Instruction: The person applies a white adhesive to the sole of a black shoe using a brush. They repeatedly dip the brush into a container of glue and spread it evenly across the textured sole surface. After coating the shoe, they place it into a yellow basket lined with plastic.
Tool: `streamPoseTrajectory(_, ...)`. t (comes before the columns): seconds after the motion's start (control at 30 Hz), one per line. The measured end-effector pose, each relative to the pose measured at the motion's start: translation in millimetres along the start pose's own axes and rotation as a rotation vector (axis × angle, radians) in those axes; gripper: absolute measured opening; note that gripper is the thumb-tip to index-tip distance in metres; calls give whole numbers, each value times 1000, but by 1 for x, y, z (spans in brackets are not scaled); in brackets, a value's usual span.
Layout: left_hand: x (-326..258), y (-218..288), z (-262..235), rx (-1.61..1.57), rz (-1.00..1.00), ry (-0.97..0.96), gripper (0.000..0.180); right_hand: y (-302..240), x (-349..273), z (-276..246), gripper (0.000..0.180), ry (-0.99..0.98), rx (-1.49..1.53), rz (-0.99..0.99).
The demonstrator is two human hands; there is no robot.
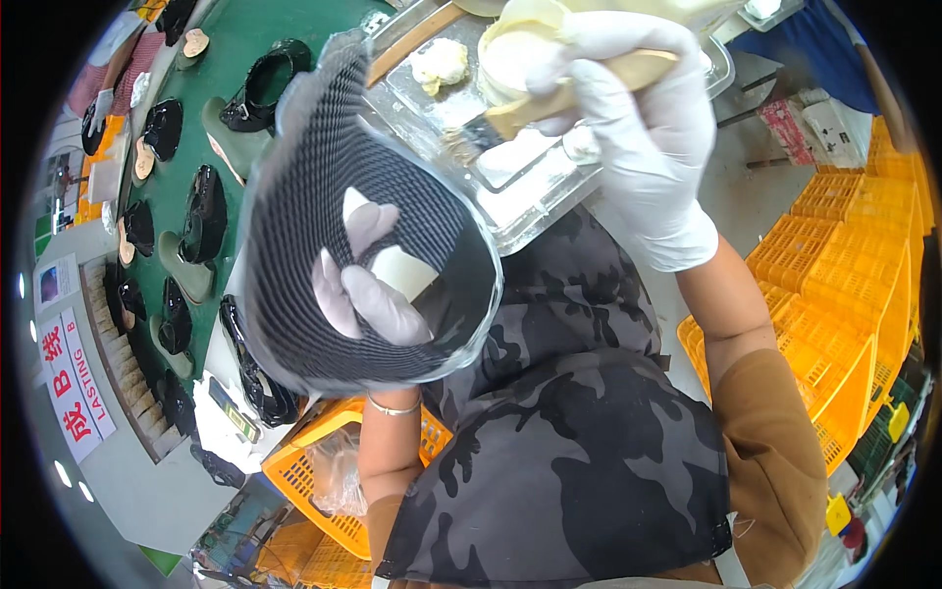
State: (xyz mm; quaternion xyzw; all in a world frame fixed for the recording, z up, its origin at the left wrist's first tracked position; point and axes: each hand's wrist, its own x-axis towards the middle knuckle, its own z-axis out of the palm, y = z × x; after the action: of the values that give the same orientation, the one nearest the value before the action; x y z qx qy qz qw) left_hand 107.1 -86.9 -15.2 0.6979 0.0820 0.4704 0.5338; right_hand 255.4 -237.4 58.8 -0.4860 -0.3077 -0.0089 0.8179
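My left hand [388, 306], in a white glove, grips a dark shoe upper [294, 216] with a fine striped lining and a pale edge. Its gloved fingers lie against the lining beside a white patch [404, 273]; part of the hand is hidden by the upper. My right hand [659, 147], also gloved, is closed round the wooden handle of a flat brush [525, 110]. The dark bristles point left, close to the upper but apart from it. Below the brush lies a clear tray [549, 208] smeared white, with a cream cup [491, 59] of white paste.
Black glossy shoe uppers [201, 211] and grey-green soles [186, 265] lie along a green conveyor [231, 88] at the left. A whitish lump [440, 64] sits on the tray. Orange crates [805, 294] are stacked at right; another crate [334, 510] stands below the left forearm.
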Motion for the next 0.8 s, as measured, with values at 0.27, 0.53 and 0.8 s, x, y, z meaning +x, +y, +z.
streamPoseTrajectory(0.27, 21, 36, -22, -665, -767, 69, 36, -24, 29, -18, 15, 151, -244, -159)
streamPoseTrajectory(0.53, 25, 38, -21, -685, -888, 113, 38, -46, 111, -17, 15, -102, -429, -355)
streamPoseTrajectory(0.8, 22, 43, -23, -703, -1091, -185, 40, -32, 96, 5, 17, -339, -219, -123)
